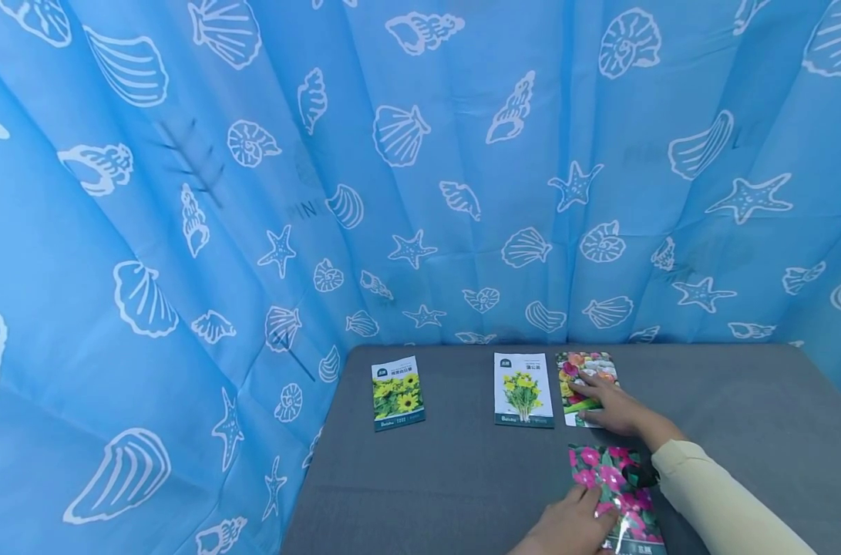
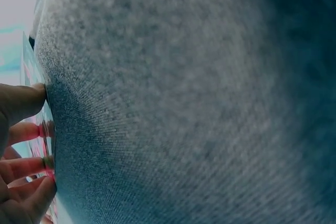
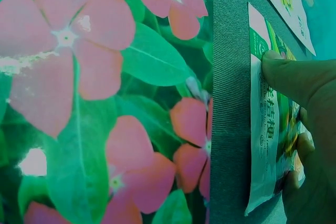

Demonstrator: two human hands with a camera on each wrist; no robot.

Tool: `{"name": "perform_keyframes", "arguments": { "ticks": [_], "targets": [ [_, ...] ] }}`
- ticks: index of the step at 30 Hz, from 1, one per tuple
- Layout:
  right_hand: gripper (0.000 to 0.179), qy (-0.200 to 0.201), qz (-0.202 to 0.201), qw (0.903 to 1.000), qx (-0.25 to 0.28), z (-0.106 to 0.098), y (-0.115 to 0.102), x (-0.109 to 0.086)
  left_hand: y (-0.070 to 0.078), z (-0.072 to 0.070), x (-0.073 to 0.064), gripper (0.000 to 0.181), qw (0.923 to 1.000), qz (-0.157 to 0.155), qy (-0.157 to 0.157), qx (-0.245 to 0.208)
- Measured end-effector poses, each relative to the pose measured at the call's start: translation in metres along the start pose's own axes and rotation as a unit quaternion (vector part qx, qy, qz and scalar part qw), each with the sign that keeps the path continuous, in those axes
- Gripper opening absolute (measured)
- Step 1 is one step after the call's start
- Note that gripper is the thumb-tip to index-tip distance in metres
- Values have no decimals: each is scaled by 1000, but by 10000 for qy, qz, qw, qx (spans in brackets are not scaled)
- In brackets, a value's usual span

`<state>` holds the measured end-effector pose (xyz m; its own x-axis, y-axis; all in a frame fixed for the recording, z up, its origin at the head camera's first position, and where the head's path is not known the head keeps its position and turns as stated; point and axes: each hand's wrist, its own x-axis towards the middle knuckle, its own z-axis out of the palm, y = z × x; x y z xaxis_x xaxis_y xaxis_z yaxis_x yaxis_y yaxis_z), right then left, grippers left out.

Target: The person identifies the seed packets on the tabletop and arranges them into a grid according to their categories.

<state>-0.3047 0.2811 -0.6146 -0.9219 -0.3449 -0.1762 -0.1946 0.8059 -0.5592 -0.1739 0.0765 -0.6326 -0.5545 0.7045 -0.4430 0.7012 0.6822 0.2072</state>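
My right hand (image 1: 610,405) lies on a seed packet with mixed coloured flowers (image 1: 571,370) at the back. In the right wrist view its thumb (image 3: 281,72) touches the white lettered end, with the other fingers on the packet's far part. Nearer the front, my left hand (image 1: 573,524) rests on a seed packet with pink flowers (image 1: 617,482), fingertips on its printed face. The left wrist view shows this packet nearly edge-on under the thumb and fingers. A white packet with a yellow-flowered plant (image 1: 524,393) lies just left of the right hand's packet.
Farther left on the grey tabletop (image 1: 420,478) lies another packet, printed with yellow flowers (image 1: 398,395). A blue curtain with white shell drawings (image 1: 406,154) hangs behind the table's back edge and along its left side.
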Motion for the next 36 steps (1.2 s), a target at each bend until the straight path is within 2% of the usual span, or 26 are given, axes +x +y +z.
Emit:
{"name": "perform_keyframes", "arguments": {
  "ticks": [8, 17, 24, 36],
  "targets": [
    [64, -44, 64, 10000, 7, 1, -1, 0, -1, 1, 1, 58, 10000, 23, -18, -66],
    [65, -60, 94, 9999, -41, 0, -3, 0, 3, -3, -4, 54, 10000, -26, 5, -38],
    [65, -82, 76, 9999, 11, 0, -3, 0, 0, -1, -4, 56, 9999, 83, 55, -67],
    [63, -50, 57, 9999, -108, -1, -2, 2, -5, 4, 4, 65, 9999, 115, -28, -46]
  ]
}}
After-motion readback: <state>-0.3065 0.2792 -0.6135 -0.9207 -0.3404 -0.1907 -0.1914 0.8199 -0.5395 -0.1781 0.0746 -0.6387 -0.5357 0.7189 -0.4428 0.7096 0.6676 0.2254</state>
